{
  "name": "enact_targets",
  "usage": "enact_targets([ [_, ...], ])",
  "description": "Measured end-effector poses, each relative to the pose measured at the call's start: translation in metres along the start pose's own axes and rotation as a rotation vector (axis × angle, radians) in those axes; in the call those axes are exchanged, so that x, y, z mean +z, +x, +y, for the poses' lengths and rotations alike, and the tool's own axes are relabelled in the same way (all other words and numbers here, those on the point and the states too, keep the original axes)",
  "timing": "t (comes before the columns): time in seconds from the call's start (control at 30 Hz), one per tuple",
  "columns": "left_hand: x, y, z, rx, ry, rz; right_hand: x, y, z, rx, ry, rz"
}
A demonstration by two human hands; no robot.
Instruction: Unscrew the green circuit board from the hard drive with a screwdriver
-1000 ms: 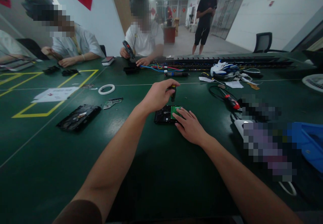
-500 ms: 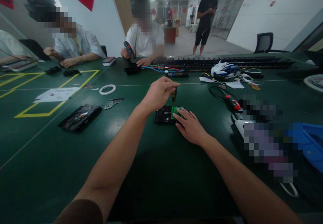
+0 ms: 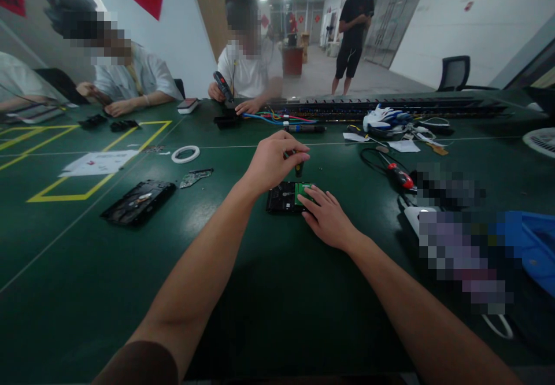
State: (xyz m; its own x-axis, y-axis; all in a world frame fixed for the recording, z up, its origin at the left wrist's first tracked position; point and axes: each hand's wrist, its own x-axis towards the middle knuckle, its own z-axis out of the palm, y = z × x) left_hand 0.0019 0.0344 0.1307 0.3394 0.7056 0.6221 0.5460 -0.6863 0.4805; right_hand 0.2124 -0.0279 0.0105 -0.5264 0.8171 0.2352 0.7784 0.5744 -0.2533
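Observation:
My left hand [image 3: 277, 156] is closed around the top of a small screwdriver [image 3: 299, 169], which stands upright with its dark handle showing below the fingers. Its tip points down at the far edge of a hard drive [image 3: 281, 197] lying on the green table. The drive has a black body and a green circuit board [image 3: 300, 192] at its right part. Resting on the board's right side, my right hand [image 3: 327, 216] lies flat with fingers spread and covers that end of the drive.
To the left are another black drive casing [image 3: 139, 202], a loose circuit board [image 3: 196, 177] and a white tape roll [image 3: 185, 154]. A red-black screwdriver [image 3: 399, 176], gloves [image 3: 385, 120] and a blue bin [image 3: 529, 246] are at right. Across the table, a person [image 3: 249, 67] holds a power screwdriver [image 3: 223, 86].
My left thumb and fingers have shifted on the screwdriver handle, with the thumb now lower and further round it. The right hand and the drive stay in place.

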Motion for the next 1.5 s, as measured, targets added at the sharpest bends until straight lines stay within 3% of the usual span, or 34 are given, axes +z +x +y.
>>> enact_targets([
  [0.3, -0.0012, 0.0015, -0.0017, 0.078, -0.022, -0.066, -0.0004, 0.0006, 0.0000, -0.001, -0.017, -0.011],
  [0.6, 0.0025, -0.0006, 0.0015, -0.011, -0.009, 0.010, 0.0004, 0.0007, 0.0005, -0.001, -0.015, -0.017],
  [0.9, 0.0015, -0.0006, -0.0007, 0.081, -0.068, 0.002, -0.0011, 0.0000, -0.0014, 0.007, -0.019, -0.027],
  [1.5, -0.0023, -0.0007, -0.0044, 0.043, -0.057, -0.024, -0.0019, -0.0025, -0.0025, 0.008, 0.014, -0.014],
])
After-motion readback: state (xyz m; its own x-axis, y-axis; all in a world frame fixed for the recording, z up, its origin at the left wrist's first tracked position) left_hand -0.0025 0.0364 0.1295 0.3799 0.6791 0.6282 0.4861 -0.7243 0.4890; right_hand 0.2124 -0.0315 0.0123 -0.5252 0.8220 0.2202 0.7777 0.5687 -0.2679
